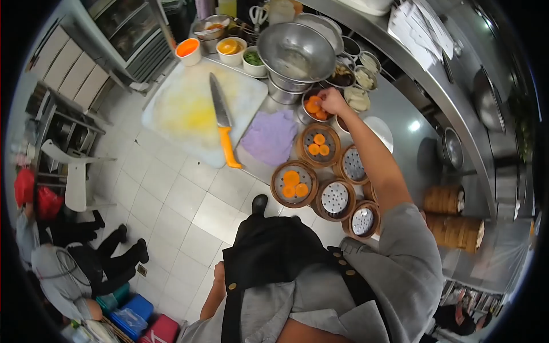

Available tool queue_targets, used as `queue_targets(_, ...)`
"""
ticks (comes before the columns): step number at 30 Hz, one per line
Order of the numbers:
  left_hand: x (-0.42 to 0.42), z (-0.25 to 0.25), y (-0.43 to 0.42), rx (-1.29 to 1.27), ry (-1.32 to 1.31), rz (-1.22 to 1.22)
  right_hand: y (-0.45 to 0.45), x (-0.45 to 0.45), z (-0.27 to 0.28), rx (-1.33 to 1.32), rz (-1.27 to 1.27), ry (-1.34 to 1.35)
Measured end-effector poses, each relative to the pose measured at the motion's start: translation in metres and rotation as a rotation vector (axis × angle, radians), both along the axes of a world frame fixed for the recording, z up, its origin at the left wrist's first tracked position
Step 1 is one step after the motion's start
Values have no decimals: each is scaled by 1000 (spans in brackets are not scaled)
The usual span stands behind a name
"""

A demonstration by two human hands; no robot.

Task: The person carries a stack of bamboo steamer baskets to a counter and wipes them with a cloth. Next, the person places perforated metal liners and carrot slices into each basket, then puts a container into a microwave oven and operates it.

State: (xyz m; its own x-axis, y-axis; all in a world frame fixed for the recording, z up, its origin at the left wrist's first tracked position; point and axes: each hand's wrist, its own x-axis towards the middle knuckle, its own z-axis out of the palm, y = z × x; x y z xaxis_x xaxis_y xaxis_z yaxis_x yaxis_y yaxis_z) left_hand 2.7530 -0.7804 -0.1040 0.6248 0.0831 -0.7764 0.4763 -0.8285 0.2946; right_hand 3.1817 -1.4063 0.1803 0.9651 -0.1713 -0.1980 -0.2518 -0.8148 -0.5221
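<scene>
My right hand (331, 101) reaches into a metal bowl of orange carrot slices (313, 106), its fingers closed on a slice at the bowl's right side. Below it, a bamboo steamer (302, 150) holds three carrot slices on its perforated liner. A nearer bamboo steamer (277, 193) also holds three larger carrot slices (291, 178). Several more steamers with bare perforated liners (338, 198) stand to the right. My left hand (219, 273) hangs low beside my black apron, away from the counter; its fingers are mostly hidden.
A yellow-handled knife (220, 108) lies on a white cutting board (171, 108), left of a purple cloth (269, 137). A large steel bowl (274, 48) and several ingredient tubs line the back. A person (63, 274) is at lower left, near a white chair (77, 183).
</scene>
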Motion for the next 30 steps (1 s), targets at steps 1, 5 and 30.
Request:
queue_targets(1,8,8,0,-44,-15,-68,0,0,-7,102,-91,-25)
queue_targets(5,43,10,7,-40,-26,-12,-4,-29,8,677,-353,-155)
queue_targets(30,267,256,-517,-1128,82,-265,-22,-293,-27,1020,-724,-301)
